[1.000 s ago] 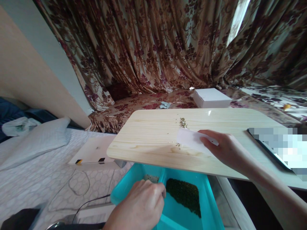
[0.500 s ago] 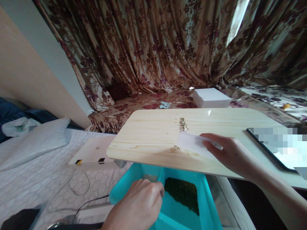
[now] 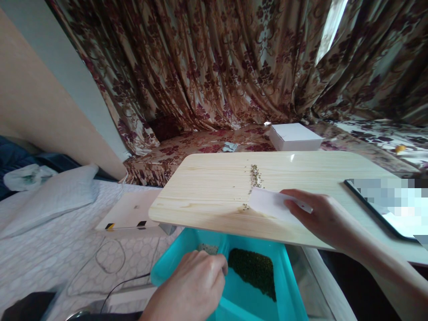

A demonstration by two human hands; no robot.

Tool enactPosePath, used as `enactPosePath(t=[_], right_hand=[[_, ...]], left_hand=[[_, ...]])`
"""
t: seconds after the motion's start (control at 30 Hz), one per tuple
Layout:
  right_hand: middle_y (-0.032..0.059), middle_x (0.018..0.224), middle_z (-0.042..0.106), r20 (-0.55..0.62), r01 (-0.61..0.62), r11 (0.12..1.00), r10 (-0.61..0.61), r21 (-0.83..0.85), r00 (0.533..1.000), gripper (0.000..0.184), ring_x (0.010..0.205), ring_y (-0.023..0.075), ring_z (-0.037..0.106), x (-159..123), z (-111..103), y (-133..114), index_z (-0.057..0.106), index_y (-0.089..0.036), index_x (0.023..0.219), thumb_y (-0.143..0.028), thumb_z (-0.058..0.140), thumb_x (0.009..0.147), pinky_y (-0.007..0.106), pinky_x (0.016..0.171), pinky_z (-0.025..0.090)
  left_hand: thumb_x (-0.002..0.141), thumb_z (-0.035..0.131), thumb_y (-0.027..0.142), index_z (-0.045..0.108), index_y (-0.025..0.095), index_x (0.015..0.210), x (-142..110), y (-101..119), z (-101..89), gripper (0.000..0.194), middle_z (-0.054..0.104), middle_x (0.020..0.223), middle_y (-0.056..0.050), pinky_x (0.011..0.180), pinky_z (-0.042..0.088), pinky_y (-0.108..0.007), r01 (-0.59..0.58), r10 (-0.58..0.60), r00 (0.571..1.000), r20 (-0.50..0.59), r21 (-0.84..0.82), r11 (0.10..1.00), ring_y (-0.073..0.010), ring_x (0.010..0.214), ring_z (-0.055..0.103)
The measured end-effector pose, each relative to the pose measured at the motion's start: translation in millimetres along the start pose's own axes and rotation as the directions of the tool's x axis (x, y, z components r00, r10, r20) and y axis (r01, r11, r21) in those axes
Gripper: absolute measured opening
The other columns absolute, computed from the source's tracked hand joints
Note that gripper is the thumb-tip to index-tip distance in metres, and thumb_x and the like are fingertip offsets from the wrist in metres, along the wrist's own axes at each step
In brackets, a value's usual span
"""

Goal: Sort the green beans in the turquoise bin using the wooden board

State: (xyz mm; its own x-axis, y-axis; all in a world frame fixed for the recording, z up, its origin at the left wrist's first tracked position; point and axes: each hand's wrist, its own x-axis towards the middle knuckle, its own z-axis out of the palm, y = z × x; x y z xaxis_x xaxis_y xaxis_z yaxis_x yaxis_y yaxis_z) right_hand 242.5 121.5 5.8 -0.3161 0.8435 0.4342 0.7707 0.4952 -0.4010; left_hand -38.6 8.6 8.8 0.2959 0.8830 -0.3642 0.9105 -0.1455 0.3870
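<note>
My right hand (image 3: 314, 207) pinches a thin white card (image 3: 269, 201) that lies low over the pale wooden tabletop (image 3: 200, 178). Just beyond and beside the card's left end are scattered small greenish beans (image 3: 255, 174), with a few more near its lower left corner. My left hand (image 3: 197, 281) is closed, knuckles up, above a teal divided tray (image 3: 163, 267); whatever its fingers may hold is hidden. One tray compartment contains a heap of dark green beans (image 3: 252, 272). Pale grains (image 3: 207, 248) show in the left compartment, partly covered by my hand.
A tablet-like device (image 3: 377, 214), its screen blurred, rests at the table's right. Behind the table sits a white box (image 3: 296, 136) on a patterned cover. To the left, a flat white box (image 3: 132, 207), a cable (image 3: 123, 281) and a pillow (image 3: 53, 196) lie on the bed.
The white card and my right hand have shifted slightly to the right and towards me. My left hand stays closed over the tray, almost unmoved.
</note>
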Motion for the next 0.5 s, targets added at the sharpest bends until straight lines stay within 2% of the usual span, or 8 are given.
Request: enactPosePath(t=[0.23,0.37,0.5], right_hand=[[0.0063,0.082,0.084,0.016,-0.007,1.0,0.007,0.01,1.0,0.039,0.05,0.0212,0.071,2.1,0.5,-6.5,0.081,-0.021,0.102,-0.033,0.046,0.09,0.031,0.053,0.053],[0.0064,0.082,0.083,0.047,-0.01,1.0,0.009,0.026,0.999,0.039,0.057,0.0226,0.074,2.4,2.2,-8.6,0.081,-0.02,0.103,-0.032,0.046,0.091,0.031,0.056,0.054],[0.0062,0.084,0.084,0.025,-0.015,0.999,0.014,0.029,1.0,0.038,0.062,0.0229,0.076,1.4,1.5,-8.7,0.081,-0.022,0.104,-0.034,0.047,0.091,0.031,0.057,0.054]], left_hand=[[0.098,0.032,0.02,0.072,0.021,0.101,-0.2,0.9,-1.0,0.04,0.075,0.102,-0.009,0.093,0.046,-0.04,0.013,-0.013,1.0,0.012,0.002,1.0,-0.0291,0.104,0.066],[0.099,0.032,0.019,0.072,0.021,0.102,-0.3,1.2,-1.7,0.04,0.075,0.102,-0.009,0.093,0.046,-0.04,0.017,-0.017,1.0,0.021,0.02,1.0,-0.0291,0.104,0.066],[0.099,0.032,0.02,0.072,0.022,0.101,-0.2,0.0,-1.3,0.04,0.074,0.101,-0.009,0.093,0.046,-0.04,0.012,-0.012,1.0,0.017,0.013,1.0,-0.0286,0.103,0.066]])
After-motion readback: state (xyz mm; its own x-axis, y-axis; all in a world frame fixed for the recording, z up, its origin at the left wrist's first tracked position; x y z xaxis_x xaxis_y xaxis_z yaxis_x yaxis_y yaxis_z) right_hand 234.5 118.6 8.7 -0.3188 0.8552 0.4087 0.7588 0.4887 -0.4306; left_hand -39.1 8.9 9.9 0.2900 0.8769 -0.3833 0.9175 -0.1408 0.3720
